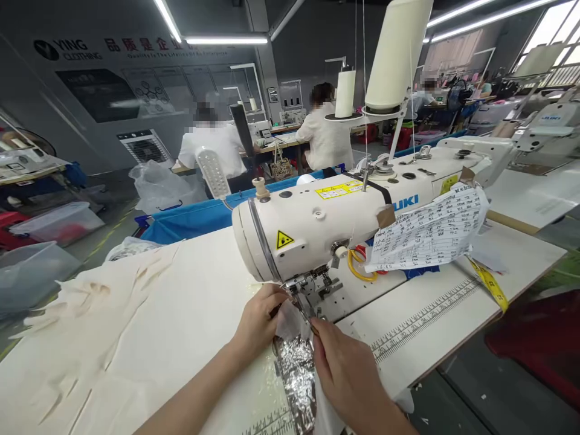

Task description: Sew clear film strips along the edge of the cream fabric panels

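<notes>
Off to the left, a clear plastic bin (58,222) with something red inside; contents otherwise too blurred to tell. Behind the table (190,290), a blue fabric trough (190,219), its inside hidden.

Left hand (260,320) reaching in from the lower left, forearm angled up toward the needle area, fingers curled and pinching the white fabric piece (290,323) just under the presser foot (306,299) of the white sewing machine (335,223). Right hand (348,374) coming in from below, back of the hand up, fingertips closed on the same fabric's near edge — thumb side hidden.

Fabric lying between the two hands, touching both, draped over a strip of crinkled silver material (296,374) — running toward the table's near edge. Cream cloth (90,326) spread across the table's left half, well apart from both hands. Yellow tape measure (492,285) at the right.
</notes>
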A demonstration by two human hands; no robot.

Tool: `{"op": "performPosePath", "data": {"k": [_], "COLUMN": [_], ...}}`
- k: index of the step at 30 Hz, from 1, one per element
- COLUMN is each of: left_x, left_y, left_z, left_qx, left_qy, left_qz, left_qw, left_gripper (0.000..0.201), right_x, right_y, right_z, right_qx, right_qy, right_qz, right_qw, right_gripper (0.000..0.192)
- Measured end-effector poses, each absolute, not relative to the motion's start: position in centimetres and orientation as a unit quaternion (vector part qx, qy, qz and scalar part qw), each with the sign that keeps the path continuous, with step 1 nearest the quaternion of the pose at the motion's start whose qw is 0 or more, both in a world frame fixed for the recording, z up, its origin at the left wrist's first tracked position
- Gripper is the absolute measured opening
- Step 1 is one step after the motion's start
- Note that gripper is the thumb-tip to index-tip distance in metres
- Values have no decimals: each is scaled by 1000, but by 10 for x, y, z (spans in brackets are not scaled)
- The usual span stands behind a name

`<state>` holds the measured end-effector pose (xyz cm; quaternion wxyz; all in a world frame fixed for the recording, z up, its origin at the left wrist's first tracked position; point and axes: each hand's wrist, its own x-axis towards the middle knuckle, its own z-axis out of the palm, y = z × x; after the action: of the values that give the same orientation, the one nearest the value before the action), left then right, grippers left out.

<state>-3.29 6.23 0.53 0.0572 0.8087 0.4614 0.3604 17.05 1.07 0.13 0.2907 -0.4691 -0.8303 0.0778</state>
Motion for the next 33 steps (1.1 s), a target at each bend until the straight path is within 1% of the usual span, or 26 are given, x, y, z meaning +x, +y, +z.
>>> {"op": "performPosePath", "data": {"k": [4, 10, 21, 26, 30, 33], "left_x": [-32, -29, -30, -31, -30, -29], "left_y": [62, 62, 66, 64, 64, 64], "left_z": [5, 3, 3, 3, 1, 4], "left_qx": [808, 802, 787, 784, 815, 846], "left_qy": [470, 481, 512, 515, 470, 422], "left_qz": [352, 352, 340, 339, 338, 325], "left_qw": [48, 34, 61, 74, 25, -25], "left_gripper": [22, 17, 16, 17, 15, 20], "right_x": [170, 168, 169, 168, 166, 164], "right_y": [12, 13, 14, 13, 14, 15], "right_z": [1, 0, -4, -3, -4, -5], "right_qx": [-471, -472, -464, -470, -473, -474], "right_qy": [-828, -836, -835, -835, -837, -835], "right_qz": [77, 69, 44, 44, 37, 27], "right_qw": [296, 272, 292, 282, 272, 277], "right_gripper": [29, 30, 32, 32, 33, 33]}}
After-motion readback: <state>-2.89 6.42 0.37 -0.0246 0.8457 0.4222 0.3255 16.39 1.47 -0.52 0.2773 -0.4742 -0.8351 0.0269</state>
